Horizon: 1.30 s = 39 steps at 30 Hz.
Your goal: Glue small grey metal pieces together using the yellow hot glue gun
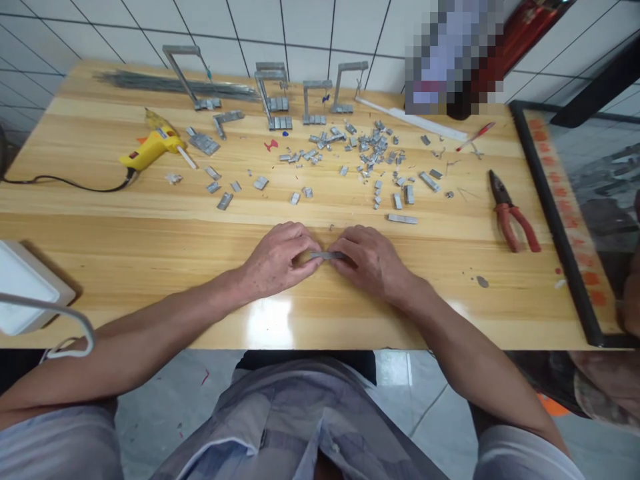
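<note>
Close to the table's front, my left hand [277, 260] and my right hand [373, 263] meet around a short grey strip of staples [326, 255]. The fingertips of both hands pinch it, one hand at each end, and the right fingers hide part of it. Just beyond my hands a longer grey strip [403, 219] lies flat. Many loose staple pieces [375, 147] are heaped and scattered farther back. At the rear stand several small frames [273, 97] built from the same grey strips, some with bits hanging from their arms.
A yellow glue gun [153, 148] lies left with its cord running off the edge. Red-handled pliers [510, 217] and a black-framed panel [555, 220] are at right. Thin wires [175, 83] and a red pen [476, 136] lie behind. A white box [33, 283] sits front left.
</note>
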### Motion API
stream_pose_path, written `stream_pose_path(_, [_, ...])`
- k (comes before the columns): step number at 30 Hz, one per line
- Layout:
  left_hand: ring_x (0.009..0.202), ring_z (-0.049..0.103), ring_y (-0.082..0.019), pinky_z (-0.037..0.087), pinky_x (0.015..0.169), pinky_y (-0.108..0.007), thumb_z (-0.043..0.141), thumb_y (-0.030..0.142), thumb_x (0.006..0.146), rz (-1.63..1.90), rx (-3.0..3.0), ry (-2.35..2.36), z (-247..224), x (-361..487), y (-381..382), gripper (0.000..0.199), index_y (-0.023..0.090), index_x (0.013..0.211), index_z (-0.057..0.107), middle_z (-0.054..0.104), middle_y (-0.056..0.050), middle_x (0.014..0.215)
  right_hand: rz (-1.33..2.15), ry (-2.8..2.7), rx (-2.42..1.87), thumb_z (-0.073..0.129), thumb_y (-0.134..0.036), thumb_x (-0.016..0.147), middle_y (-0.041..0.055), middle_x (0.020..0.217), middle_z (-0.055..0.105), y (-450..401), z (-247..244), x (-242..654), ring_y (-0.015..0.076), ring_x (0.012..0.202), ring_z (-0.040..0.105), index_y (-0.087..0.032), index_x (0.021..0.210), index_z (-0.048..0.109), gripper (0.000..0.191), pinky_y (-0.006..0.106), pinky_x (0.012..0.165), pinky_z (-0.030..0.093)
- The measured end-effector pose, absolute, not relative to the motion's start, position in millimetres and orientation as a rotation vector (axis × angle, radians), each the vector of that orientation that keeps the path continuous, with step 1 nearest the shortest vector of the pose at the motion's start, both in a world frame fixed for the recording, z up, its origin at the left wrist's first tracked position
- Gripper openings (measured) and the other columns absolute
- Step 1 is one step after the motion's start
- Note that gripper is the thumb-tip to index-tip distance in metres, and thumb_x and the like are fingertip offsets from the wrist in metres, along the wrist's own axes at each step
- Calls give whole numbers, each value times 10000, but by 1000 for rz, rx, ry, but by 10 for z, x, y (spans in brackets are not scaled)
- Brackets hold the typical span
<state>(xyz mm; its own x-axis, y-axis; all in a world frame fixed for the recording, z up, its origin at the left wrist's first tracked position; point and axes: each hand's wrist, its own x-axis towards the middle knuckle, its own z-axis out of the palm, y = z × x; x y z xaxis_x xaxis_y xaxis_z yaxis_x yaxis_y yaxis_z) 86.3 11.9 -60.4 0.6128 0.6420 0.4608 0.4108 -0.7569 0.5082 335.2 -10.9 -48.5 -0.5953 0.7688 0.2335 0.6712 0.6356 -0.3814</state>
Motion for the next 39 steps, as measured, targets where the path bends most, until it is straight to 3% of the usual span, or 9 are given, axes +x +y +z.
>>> stream_pose_path(3, [775,620,-156,498,714,-288,729,283,979,995,2375,920,-599,853,121,112,205,1015,656,704,-27,901,351,-2428,-1189,617,-237,1032,107,964,741,-77,-407,3404,246,902,639,-202,1017,755,144,375,803,456])
stream_pose_path(6, [644,547,-107,433,618,-234,739,283,972,1004,2185,1036,-605,842,124,162,204,892,624,653,26,780,323,-2249,-1311,642,-227,1005,76,913,744,-25,-203,3618,229,849,655,-222,976,755,117,368,790,497])
stream_pose_path(11, [626,583,-106,421,616,-232,748,327,984,912,2041,1030,-588,842,123,200,189,843,718,706,22,715,114,-1858,-1806,765,-305,878,47,877,745,69,117,4323,245,798,661,-262,927,770,66,397,769,505])
stream_pose_path(17, [570,519,-85,387,576,-214,654,291,999,924,1997,1041,-554,849,117,164,178,920,743,674,44,678,217,-1579,-2255,774,-347,783,69,836,784,169,-105,4822,263,770,688,-236,892,805,159,371,681,483])
stream_pose_path(26, [624,568,-101,400,621,-233,676,278,976,834,2064,991,-612,850,136,131,187,907,740,667,39,700,182,-1625,-2322,718,-376,823,100,919,804,241,-257,4721,315,897,726,-237,929,799,193,434,821,538])
stream_pose_path(29, [605,536,-94,388,606,-233,721,221,922,837,2022,1043,-598,853,133,53,189,886,699,648,53,708,136,-1727,-2206,722,-381,839,107,940,782,201,-242,4695,304,888,717,-225,1004,804,242,441,842,548])
stream_pose_path(33, [593,499,-93,373,604,-245,747,169,896,802,1994,1089,-565,859,133,124,191,824,649,609,63,695,175,-1999,-1962,713,-372,872,95,941,749,169,-307,4622,280,887,695,-224,1078,808,271,429,862,548])
stream_pose_path(39, [611,509,-100,380,619,-258,746,176,927,774,1992,1048,-558,868,126,122,196,834,669,618,57,699,154,-2095,-1902,661,-329,895,100,914,749,172,-401,4550,288,893,683,-229,944,779,162,427,820,520])
